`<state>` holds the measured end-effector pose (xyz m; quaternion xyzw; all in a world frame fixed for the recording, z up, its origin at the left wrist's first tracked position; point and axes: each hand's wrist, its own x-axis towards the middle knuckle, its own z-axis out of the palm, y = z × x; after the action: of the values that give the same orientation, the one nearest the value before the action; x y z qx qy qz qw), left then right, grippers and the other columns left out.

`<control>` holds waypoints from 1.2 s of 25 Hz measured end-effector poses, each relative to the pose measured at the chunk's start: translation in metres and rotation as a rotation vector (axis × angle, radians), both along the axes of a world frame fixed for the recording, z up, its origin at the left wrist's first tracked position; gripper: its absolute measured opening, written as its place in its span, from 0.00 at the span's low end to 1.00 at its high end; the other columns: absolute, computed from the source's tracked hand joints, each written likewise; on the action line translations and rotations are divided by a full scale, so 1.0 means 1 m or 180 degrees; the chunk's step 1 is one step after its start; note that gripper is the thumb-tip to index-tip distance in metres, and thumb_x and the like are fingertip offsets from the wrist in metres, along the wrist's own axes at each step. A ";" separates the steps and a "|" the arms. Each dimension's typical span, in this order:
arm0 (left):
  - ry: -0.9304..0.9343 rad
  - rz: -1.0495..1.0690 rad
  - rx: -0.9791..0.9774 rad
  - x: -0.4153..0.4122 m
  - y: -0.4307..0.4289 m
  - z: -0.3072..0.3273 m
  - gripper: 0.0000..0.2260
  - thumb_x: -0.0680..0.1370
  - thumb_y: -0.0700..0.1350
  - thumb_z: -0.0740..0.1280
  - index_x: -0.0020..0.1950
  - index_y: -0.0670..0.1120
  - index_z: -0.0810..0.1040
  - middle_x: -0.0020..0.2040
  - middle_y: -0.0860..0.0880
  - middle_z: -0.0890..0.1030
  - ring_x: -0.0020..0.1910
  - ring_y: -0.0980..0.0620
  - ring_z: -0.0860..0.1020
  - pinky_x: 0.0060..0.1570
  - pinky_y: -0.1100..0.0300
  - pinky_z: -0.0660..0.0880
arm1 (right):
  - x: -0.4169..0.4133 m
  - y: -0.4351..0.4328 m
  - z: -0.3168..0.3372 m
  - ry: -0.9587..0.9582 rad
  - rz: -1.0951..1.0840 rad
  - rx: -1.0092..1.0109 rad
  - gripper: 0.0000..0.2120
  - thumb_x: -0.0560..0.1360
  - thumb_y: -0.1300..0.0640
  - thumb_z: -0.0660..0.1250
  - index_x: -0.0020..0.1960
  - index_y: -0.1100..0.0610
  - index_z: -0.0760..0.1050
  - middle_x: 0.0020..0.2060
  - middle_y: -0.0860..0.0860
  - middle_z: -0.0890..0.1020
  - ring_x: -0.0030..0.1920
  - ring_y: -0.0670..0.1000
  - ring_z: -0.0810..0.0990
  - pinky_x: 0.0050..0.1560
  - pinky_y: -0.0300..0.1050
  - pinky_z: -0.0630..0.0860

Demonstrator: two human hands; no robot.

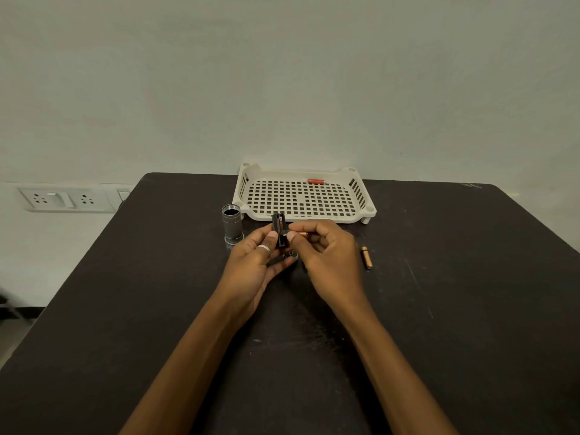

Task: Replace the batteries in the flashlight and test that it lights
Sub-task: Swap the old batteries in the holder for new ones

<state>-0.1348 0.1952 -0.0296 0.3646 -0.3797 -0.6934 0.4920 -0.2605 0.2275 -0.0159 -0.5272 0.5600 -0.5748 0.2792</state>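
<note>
My left hand (254,262) grips a black battery holder (278,227), held upright above the table. My right hand (326,255) pinches a copper-and-black battery (300,235) and presses it sideways against the holder. The grey flashlight body (232,223) stands on end, open at the top, just left of my hands. A second copper battery (366,257) lies on the table to the right of my right hand. A small dark round part (290,255), perhaps the cap, lies under my hands, mostly hidden.
A cream perforated tray (361,196) sits at the back of the dark table (157,309), with a red battery (315,181) lying in it. A wall socket panel (62,199) is at the left, beyond the table edge.
</note>
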 end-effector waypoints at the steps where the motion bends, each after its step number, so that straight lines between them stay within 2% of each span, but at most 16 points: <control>1: -0.0007 -0.0002 -0.0009 0.000 0.000 0.000 0.13 0.85 0.40 0.58 0.67 0.44 0.77 0.61 0.45 0.83 0.61 0.48 0.81 0.51 0.58 0.81 | -0.001 0.000 -0.001 0.0162 -0.0010 -0.0058 0.08 0.75 0.63 0.73 0.52 0.52 0.84 0.49 0.45 0.84 0.49 0.42 0.84 0.52 0.37 0.81; 3: -0.0029 -0.0016 -0.0070 0.000 0.002 0.000 0.13 0.85 0.40 0.58 0.67 0.43 0.76 0.61 0.44 0.83 0.61 0.48 0.81 0.52 0.58 0.81 | -0.001 0.001 -0.002 0.0460 -0.0037 -0.0152 0.11 0.76 0.63 0.73 0.56 0.51 0.84 0.50 0.43 0.83 0.50 0.40 0.83 0.51 0.32 0.79; 6: -0.0059 -0.0015 -0.0134 0.000 0.002 -0.001 0.13 0.85 0.40 0.58 0.67 0.43 0.76 0.61 0.44 0.83 0.61 0.47 0.82 0.52 0.58 0.81 | 0.000 0.000 -0.001 0.0367 -0.0057 -0.0123 0.15 0.76 0.63 0.73 0.59 0.49 0.80 0.48 0.43 0.83 0.49 0.40 0.82 0.49 0.31 0.79; 10: -0.0173 -0.0006 -0.0189 -0.001 0.002 -0.002 0.12 0.84 0.40 0.60 0.66 0.44 0.77 0.60 0.44 0.84 0.60 0.47 0.82 0.52 0.58 0.80 | -0.001 0.000 0.001 0.0131 -0.0190 -0.0266 0.14 0.74 0.62 0.75 0.55 0.50 0.76 0.45 0.45 0.83 0.46 0.40 0.83 0.47 0.32 0.79; 15: -0.0215 -0.0110 -0.0277 -0.001 0.005 0.000 0.11 0.84 0.39 0.60 0.61 0.48 0.79 0.59 0.47 0.84 0.60 0.50 0.82 0.57 0.55 0.79 | 0.002 -0.002 -0.001 0.0231 -0.0202 -0.0461 0.10 0.73 0.61 0.77 0.52 0.53 0.82 0.42 0.43 0.85 0.45 0.41 0.85 0.47 0.34 0.81; 18: -0.0214 -0.0174 -0.0329 0.001 0.005 0.000 0.12 0.84 0.39 0.59 0.63 0.47 0.79 0.60 0.47 0.84 0.61 0.50 0.81 0.60 0.53 0.78 | 0.003 -0.003 -0.007 0.0586 -0.0201 -0.0736 0.10 0.73 0.62 0.77 0.54 0.56 0.83 0.43 0.42 0.84 0.45 0.39 0.84 0.46 0.29 0.78; 21: -0.0153 -0.0204 -0.0329 0.001 0.006 0.001 0.12 0.84 0.38 0.59 0.63 0.47 0.79 0.60 0.46 0.84 0.60 0.50 0.82 0.59 0.54 0.78 | 0.000 -0.004 -0.013 0.1070 -0.0248 -0.0931 0.13 0.75 0.60 0.76 0.59 0.58 0.83 0.49 0.48 0.83 0.48 0.40 0.82 0.49 0.27 0.76; 24: -0.0051 -0.0161 -0.0285 0.001 0.005 0.001 0.12 0.84 0.38 0.59 0.62 0.46 0.79 0.57 0.45 0.85 0.57 0.51 0.83 0.55 0.58 0.79 | -0.005 -0.002 -0.018 0.1567 0.0007 -0.0773 0.23 0.75 0.60 0.73 0.69 0.57 0.76 0.58 0.51 0.79 0.59 0.44 0.78 0.59 0.34 0.76; 26: -0.0052 -0.0141 -0.0249 0.002 0.003 0.000 0.12 0.84 0.39 0.60 0.64 0.45 0.79 0.58 0.45 0.85 0.58 0.49 0.82 0.57 0.57 0.79 | -0.008 0.000 -0.021 0.1866 0.0227 -0.0541 0.30 0.74 0.59 0.72 0.74 0.55 0.71 0.65 0.50 0.75 0.67 0.46 0.73 0.66 0.36 0.72; 28: -0.0091 -0.0144 -0.0229 0.002 0.002 -0.002 0.13 0.84 0.40 0.60 0.66 0.45 0.78 0.59 0.44 0.84 0.60 0.48 0.82 0.60 0.54 0.78 | -0.009 0.001 -0.022 0.2130 0.0156 -0.0505 0.32 0.74 0.57 0.74 0.76 0.55 0.68 0.67 0.50 0.74 0.69 0.47 0.71 0.67 0.33 0.67; 30: -0.0134 -0.0158 -0.0266 0.002 0.004 -0.002 0.12 0.84 0.40 0.61 0.65 0.44 0.79 0.58 0.43 0.84 0.58 0.48 0.82 0.60 0.54 0.79 | -0.009 0.001 -0.023 0.2335 0.0017 -0.0622 0.31 0.74 0.58 0.74 0.75 0.57 0.69 0.66 0.51 0.75 0.68 0.49 0.72 0.66 0.35 0.69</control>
<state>-0.1333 0.1991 -0.0318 0.3486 -0.4275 -0.6812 0.4814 -0.2693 0.2285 -0.0387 -0.7236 0.5640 -0.3978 0.0100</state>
